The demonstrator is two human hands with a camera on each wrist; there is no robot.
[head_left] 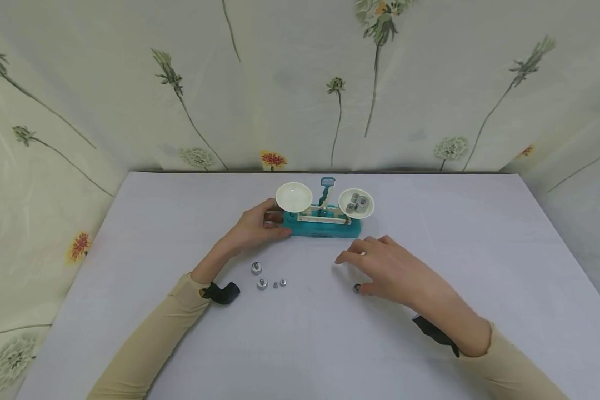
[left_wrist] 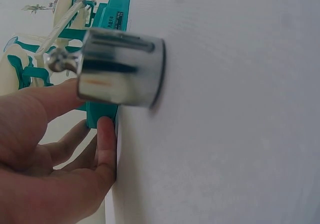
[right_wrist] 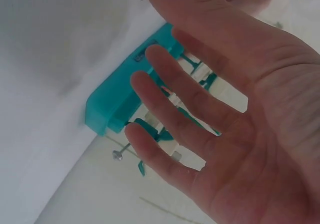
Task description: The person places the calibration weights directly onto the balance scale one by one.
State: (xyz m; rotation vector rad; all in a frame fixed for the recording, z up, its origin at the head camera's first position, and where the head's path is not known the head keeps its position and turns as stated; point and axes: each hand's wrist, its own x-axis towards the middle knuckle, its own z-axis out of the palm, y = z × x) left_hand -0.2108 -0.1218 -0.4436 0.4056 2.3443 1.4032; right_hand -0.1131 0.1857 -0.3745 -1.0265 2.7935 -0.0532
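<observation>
A teal balance scale (head_left: 322,229) with two cream pans stands near the far middle of the table. My left hand (head_left: 257,225) grips the left end of its base, fingers on it in the left wrist view too. Several metal weights (head_left: 361,203) sit in the right pan (head_left: 349,213); the left pan (head_left: 294,196) holds nothing. My right hand (head_left: 387,269) is over the table in front of the scale, fingers spread and loosely bent. By its thumb is a small metal weight (head_left: 356,288), partly hidden; whether they touch I cannot tell.
Several loose weights of differing sizes lie left of centre, among them a larger knobbed one (head_left: 262,283) and a tiny one (head_left: 275,285). A knobbed weight (left_wrist: 120,68) looms close in the left wrist view. Behind the white table (head_left: 205,200) hangs a flowered cloth (head_left: 280,83).
</observation>
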